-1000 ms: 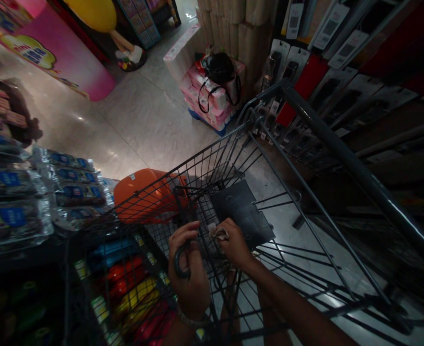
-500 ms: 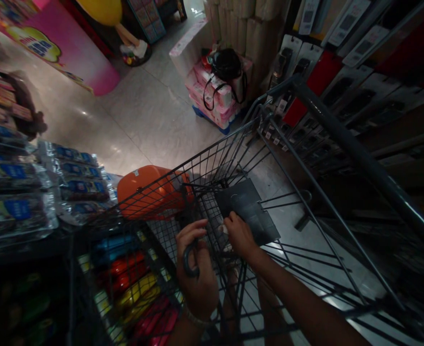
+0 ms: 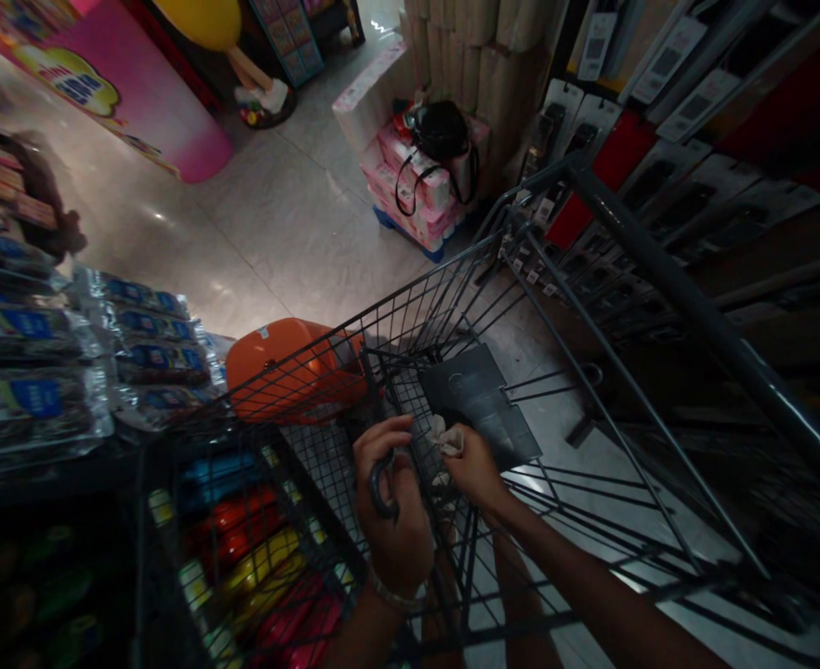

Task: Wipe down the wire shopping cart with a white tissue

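My left hand, with a bracelet at the wrist, curls its fingers and thumb around a dark curved hook. What the hook belongs to is hidden. Closed at the fingertips, my right hand pinches a crumpled, pale piece of cloth or tissue. Both hands are over the wire shopping cart. Beyond my right hand lies a flat dark grey panel of the cart. An orange case-like object is by the cart's far side, partly seen through the wires.
Packaged goods in silvery wrap stand at the left, above bright bottles or packs. Hanging packages line the right. Ahead, pink paper packs carry a black bag. A pink display stands farther left on the tiled floor.
My right hand has shifted slightly right and down, and the pale crumpled piece shows more. My left hand has moved a little right, still around the hook.
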Demonstrator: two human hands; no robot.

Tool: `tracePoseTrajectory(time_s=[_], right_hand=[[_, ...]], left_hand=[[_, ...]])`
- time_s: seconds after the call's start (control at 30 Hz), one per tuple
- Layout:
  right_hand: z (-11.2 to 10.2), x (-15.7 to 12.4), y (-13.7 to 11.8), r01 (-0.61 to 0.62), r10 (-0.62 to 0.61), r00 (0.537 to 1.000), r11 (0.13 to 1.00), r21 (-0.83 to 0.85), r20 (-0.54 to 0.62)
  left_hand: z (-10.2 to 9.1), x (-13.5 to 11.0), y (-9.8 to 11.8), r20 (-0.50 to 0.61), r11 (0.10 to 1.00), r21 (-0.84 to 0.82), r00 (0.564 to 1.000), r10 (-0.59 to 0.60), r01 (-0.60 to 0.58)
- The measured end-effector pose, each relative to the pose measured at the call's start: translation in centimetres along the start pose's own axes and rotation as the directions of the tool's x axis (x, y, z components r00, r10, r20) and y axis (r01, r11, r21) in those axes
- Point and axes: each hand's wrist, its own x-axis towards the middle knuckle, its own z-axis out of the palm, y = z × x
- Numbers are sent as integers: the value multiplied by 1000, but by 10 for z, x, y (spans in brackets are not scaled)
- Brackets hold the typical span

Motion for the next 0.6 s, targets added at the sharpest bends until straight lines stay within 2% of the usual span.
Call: tracePoseTrajectory(time_s=[0.07,0.13,0.27,0.37,0.5,0.57,0.6], right_hand=[[0,-7,-8,-24,24,1000,978,207,2],[-1,-14,-20,-62,56,998,911,407,27],[-10,-29,-49,-137,76,989,779,612,124],[-21,-39,-67,-167,76,984,721,672,163],[-36,-53,-82,-246,138,968,684,687,209],[-40,-59,-86,-240,108,967,702,670,233],[-40,-61,-88,-190,58,974,742,643,221]], left_hand=[[0,0,-1,2,1000,-2,1000,3,-3],[-1,-1,-2,7,1000,-11,1000,-9,9],[0,0,-3,12,1000,-9,1000,-5,5],[0,0,-3,-1,1000,-6,1000,15,-15],[0,1,-4,-6,1000,-1,1000,26,-26],[0,1,-4,-4,999,0,999,33,-33],[0,1,-4,-6,999,0,999,35,-35]])
